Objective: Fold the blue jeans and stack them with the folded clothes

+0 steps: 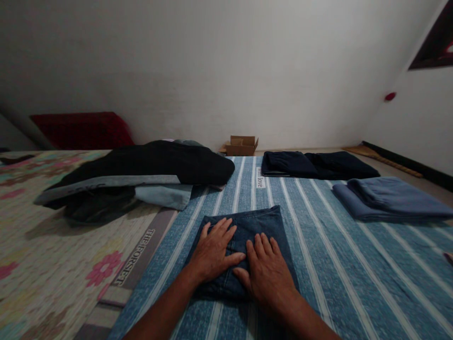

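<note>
Dark blue folded jeans (244, 222) lie in front of me on a blue and white striped sheet (304, 264). My left hand (214, 250) rests on the left half of the denim, palm down with the fingers spread. On the right half, my right hand (267, 264) is pressed flat, its fingers stretched forward. The two thumbs point toward each other near the middle seam. Part of the jeans is hidden under both hands.
Left of the jeans is a heap of clothes with a black garment (159, 163) on top. Dark folded trousers (318, 164) and a blue-grey folded garment (399, 198) lie at the right. A cardboard box (242, 145) stands by the wall, and a floral cover (63, 264) spreads at left.
</note>
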A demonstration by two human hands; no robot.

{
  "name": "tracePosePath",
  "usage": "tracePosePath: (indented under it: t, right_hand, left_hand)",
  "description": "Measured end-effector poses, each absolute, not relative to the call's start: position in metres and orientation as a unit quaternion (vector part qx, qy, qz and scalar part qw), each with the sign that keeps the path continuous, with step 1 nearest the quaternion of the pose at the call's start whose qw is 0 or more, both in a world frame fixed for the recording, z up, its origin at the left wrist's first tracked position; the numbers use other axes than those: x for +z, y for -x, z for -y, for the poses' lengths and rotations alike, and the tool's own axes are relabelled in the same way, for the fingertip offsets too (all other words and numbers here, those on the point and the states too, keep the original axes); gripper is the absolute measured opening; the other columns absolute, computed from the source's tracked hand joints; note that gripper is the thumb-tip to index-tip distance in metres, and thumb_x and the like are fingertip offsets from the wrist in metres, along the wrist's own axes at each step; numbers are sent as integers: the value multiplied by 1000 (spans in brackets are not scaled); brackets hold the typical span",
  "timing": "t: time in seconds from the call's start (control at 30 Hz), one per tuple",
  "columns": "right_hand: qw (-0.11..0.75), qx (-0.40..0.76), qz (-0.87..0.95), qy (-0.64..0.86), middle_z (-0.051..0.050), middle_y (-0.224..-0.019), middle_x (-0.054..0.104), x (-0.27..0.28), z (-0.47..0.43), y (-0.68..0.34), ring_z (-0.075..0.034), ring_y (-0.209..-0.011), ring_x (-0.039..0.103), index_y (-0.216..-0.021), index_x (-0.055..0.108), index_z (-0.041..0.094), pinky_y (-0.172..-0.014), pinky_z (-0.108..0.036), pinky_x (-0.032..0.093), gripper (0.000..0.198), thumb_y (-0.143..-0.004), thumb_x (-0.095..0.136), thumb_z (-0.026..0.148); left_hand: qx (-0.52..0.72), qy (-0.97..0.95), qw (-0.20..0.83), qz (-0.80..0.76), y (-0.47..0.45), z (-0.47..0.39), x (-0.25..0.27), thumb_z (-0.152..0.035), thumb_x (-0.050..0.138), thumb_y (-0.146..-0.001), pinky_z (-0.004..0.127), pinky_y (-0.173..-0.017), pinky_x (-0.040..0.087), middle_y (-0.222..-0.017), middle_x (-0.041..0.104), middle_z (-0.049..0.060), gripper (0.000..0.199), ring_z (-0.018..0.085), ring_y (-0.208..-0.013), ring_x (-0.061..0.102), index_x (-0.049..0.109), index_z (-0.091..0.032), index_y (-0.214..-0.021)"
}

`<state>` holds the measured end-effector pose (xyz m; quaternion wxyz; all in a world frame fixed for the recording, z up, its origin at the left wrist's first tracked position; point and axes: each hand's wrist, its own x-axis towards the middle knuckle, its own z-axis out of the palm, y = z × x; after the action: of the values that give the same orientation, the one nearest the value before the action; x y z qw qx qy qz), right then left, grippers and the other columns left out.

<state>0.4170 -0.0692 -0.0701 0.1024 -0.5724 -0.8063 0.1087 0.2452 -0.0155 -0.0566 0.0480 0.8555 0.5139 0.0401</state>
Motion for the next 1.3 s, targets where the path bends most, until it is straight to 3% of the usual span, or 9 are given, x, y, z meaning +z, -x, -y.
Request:
tracePosePath:
  t: [0.97, 1.13, 1.3]
  right_hand:
    - [103, 108, 805, 574, -25, -142, 34, -68, 70, -417, -36, -134, 24, -136, 43, 5, -109, -52, 16, 72, -89, 31, 59]
    - [101, 112, 804, 575, -24, -142, 34, -66, 70, -416, -36, -134, 24, -136, 42, 6, -109, -52, 15, 70, -90, 33, 58]
    - [104, 112, 804, 574, -24, -141, 35, -61, 70, -417, -36, -134, 25, -135, 43, 5, -109, -52, 16, 69, -90, 35, 57]
  left_hand:
    - [39, -850, 62, -522, -247, 16, -54, -55, 55, -77, 58, -108, 15, -146, 35, 12, 68, 31, -135, 27, 47, -17, -132]
    - [98, -848, 60, -518, -240, 16, -60, -48, 58, -77, 56, -109, 18, -144, 38, 12, 66, 29, -134, 30, 45, -17, -133]
    - [222, -814, 42, -535, -222, 19, -75, -43, 49, -84, 48, -108, 28, -139, 45, 14, 52, 26, -131, 36, 49, -14, -127]
